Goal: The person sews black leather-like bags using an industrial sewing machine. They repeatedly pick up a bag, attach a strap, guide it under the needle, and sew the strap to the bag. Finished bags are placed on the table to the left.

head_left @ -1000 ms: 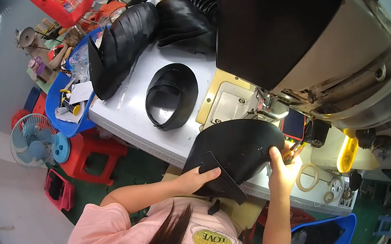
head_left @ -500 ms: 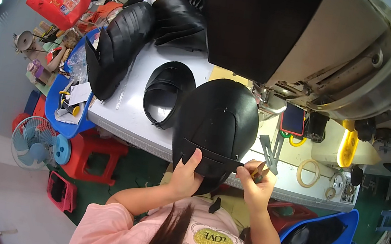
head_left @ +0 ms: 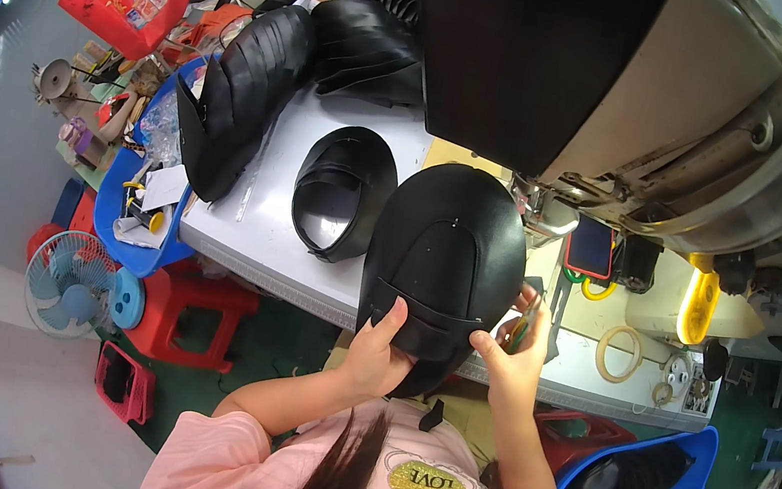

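Both hands hold one black dome-shaped leather piece (head_left: 445,253) that stands up off the near edge of the worktop (head_left: 261,235), its rounded top pointing away from the person. The left hand (head_left: 377,352) grips the piece's lower left edge, thumb laid up across a raised black band near the bottom and the other fingers curled behind it out of sight. The right hand (head_left: 513,356) pinches the lower right edge of the same piece with thumb and forefinger, and a small green-handled tool (head_left: 521,331) is tucked in that hand as well; how the remaining fingers sit around it cannot be made out. Just beyond and to the left of the left hand lies a second, smaller black cap-shaped piece (head_left: 342,192), open side up on the worktop and apart from the held one. Further left of it a stack of black ribbed leather pieces (head_left: 247,91) leans over the worktop's far left corner. Directly above the hands looms a large grey industrial sewing machine (head_left: 693,118). To the right of the right hand a pale ring (head_left: 617,352) lies flat on the worktop, with a yellow oblong part (head_left: 700,306) beyond it.
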`<state>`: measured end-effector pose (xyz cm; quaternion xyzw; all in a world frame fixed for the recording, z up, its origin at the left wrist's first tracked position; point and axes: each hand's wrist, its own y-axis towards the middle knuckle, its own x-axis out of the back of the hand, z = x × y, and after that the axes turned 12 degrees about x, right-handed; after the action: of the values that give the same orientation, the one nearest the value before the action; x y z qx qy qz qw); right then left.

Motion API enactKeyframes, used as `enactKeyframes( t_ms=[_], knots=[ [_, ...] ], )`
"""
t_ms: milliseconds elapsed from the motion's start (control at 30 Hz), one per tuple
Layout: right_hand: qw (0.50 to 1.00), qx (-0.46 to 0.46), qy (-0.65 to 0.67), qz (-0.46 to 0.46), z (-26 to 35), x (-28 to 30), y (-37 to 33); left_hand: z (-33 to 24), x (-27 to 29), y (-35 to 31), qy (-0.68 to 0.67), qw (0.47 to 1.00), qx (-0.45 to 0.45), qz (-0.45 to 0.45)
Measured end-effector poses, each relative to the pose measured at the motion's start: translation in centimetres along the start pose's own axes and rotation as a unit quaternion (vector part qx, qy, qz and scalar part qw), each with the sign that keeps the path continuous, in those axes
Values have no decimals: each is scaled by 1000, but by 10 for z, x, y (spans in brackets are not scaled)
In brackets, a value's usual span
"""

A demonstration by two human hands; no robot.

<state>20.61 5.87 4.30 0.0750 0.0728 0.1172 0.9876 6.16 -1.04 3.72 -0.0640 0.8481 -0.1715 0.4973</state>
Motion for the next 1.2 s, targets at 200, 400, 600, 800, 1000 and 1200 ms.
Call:
enactKeyframes(
  t_ms=[200,400,600,800,1000,1200],
  knots=[
    [939,-173,277,113,2,10,11,0,2,-1,-27,994,106,28],
    [952,-137,252,110,0,17,11,9,20,-3,-13,970,212,119],
    [969,-116,179,123,1,24,15,-19,11,-22,686,620,-368,101],
    [965,-119,204,111,1,21,14,-37,-13,19,760,387,-502,145],
    [963,-137,192,131,8,25,16,-35,-8,22,739,373,-541,148],
    [960,-134,212,125,-1,25,16,-36,-8,20,737,386,-542,122]
  ],
)
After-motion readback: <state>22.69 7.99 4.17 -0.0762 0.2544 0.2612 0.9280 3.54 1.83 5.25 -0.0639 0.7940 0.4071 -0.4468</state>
